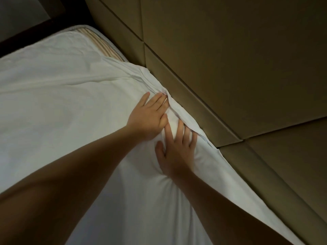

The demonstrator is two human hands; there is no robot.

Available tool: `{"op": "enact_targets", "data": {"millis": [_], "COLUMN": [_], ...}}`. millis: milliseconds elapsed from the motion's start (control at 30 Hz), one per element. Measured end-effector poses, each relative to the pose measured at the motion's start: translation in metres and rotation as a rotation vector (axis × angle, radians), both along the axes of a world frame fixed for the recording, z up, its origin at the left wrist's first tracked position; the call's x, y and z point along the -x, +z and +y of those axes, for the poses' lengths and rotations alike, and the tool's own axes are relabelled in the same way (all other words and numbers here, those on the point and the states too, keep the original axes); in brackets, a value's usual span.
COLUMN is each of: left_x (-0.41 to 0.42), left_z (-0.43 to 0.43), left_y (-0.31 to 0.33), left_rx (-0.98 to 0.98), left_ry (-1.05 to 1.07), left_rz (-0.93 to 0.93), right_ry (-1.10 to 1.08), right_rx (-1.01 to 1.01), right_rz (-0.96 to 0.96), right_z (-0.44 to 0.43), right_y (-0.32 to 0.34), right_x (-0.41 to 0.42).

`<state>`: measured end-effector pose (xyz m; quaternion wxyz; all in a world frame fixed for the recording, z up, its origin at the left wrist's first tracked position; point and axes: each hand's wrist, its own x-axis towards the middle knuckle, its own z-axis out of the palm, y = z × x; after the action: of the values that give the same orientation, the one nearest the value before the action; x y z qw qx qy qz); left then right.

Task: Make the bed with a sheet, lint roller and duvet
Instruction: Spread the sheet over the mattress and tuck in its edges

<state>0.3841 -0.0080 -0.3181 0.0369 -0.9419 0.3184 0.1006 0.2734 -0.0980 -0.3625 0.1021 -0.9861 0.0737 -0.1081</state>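
Note:
A white sheet (pixel 62 106) covers most of the mattress, bunched into folds along the edge by the padded headboard. My left hand (pixel 150 115) lies flat on the sheet, its straight fingers pressing into the folds at that edge. Just below it, my right hand (pixel 177 147) presses down with spread fingers on the sheet, its fingertips at the gap beside the headboard. The striped mattress corner (pixel 100 39) shows bare at the top left. No lint roller or duvet is in view.
A tan padded headboard (pixel 230 68) of several panels runs diagonally along the bed's right side. A dark bed frame or floor strip (pixel 35 29) borders the mattress at the top left.

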Motion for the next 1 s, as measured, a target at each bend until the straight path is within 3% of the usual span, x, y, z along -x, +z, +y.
{"op": "enact_targets", "data": {"millis": [200, 467, 567, 633, 733, 833, 900, 1000], "left_x": [-0.010, -0.027, -0.029, -0.024, -0.009, 0.005, 0.009, 0.006], "left_z": [-0.010, -0.045, -0.047, -0.043, -0.031, -0.021, -0.020, -0.030], "left_y": [0.007, 0.004, -0.002, -0.007, -0.014, -0.018, -0.014, -0.004], "left_rx": [-0.079, -0.224, -0.207, -0.131, 0.216, 0.438, 0.343, 0.120], "left_ry": [0.005, 0.021, 0.065, 0.033, 0.101, 0.048, -0.026, -0.050], "left_rz": [0.098, 0.118, 0.122, 0.066, -0.113, -0.118, -0.083, -0.044], "right_ry": [-0.086, -0.187, -0.139, -0.125, -0.102, -0.146, -0.203, -0.415], "right_rx": [-0.051, -0.165, -0.188, -0.248, -0.325, -0.216, -0.147, -0.026], "right_rz": [-0.017, 0.156, 0.343, 0.347, 0.315, 0.058, -0.011, 0.151], "right_z": [-0.002, -0.009, -0.016, -0.022, -0.023, -0.015, -0.014, -0.013], "right_y": [0.015, 0.023, 0.023, 0.021, 0.020, 0.019, 0.021, 0.029], "right_x": [0.003, -0.031, -0.041, -0.040, -0.036, -0.024, -0.008, 0.013]}}
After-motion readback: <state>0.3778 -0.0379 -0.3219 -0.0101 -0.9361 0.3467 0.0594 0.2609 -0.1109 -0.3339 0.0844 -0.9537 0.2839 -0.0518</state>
